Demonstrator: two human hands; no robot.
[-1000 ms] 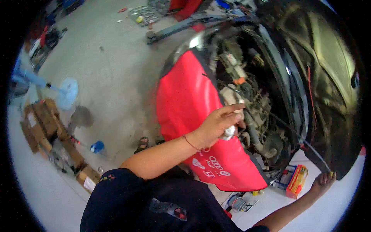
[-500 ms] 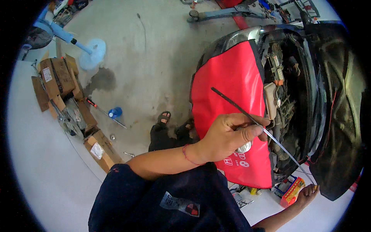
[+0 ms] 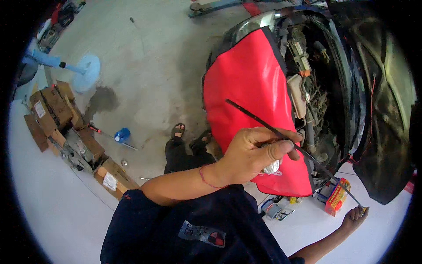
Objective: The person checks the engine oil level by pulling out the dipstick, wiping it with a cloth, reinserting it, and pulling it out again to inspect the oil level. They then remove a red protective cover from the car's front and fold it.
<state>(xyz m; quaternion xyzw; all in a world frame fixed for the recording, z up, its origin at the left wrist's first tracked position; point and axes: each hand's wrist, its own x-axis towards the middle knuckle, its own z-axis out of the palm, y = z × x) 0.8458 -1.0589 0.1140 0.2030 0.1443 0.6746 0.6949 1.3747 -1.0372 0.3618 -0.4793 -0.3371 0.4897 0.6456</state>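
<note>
A long, thin dark dipstick (image 3: 281, 134) runs straight between both hands: left hand (image 3: 252, 154) pinches its middle through a pale rag (image 3: 271, 166), right hand (image 3: 354, 218) grips its end.

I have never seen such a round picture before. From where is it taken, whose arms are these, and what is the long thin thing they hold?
The picture comes from a wide fisheye camera worn on a person's head, looking down, so straight edges bend near the rim. Both bare arms belong to that person.

The left hand pinches a long thin dark rod, with something pale and crumpled under the fingers. The right hand holds the rod's far end at the lower right.

Beside them is a car's open engine bay, its fender draped with a red cover. On the concrete floor lie cardboard boxes and a blue bottle; the person's sandalled feet show below.
</note>
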